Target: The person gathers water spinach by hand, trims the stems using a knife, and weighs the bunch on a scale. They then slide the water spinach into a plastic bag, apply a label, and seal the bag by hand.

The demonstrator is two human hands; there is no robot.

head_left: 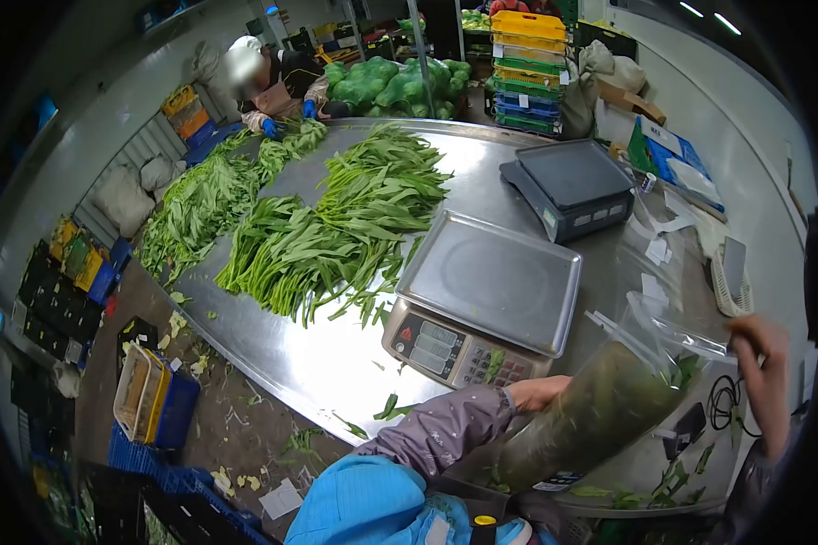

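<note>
A clear plastic bag (600,409) packed with leafy greens lies slanted in front of me, its open end toward the upper right. My left hand (538,393) grips the bag's side, with its fingertips partly hidden. At the mouth, my right hand (765,352) is closed at the film's edge, pinching it. Just beyond the bag stands a steel-topped scale (491,282) with a keypad and a bit of leaf on its keys. Loose bunches of long-leaved greens (336,227) spread over the metal table (291,350) to the left.
A second, dark scale (574,182) stands farther back. At right are a white basket (732,282) and a black cable (723,404). Across the table a person in blue gloves (271,128) handles greens. Stacked crates (527,73) rise behind; another crate (145,395) sits at lower left.
</note>
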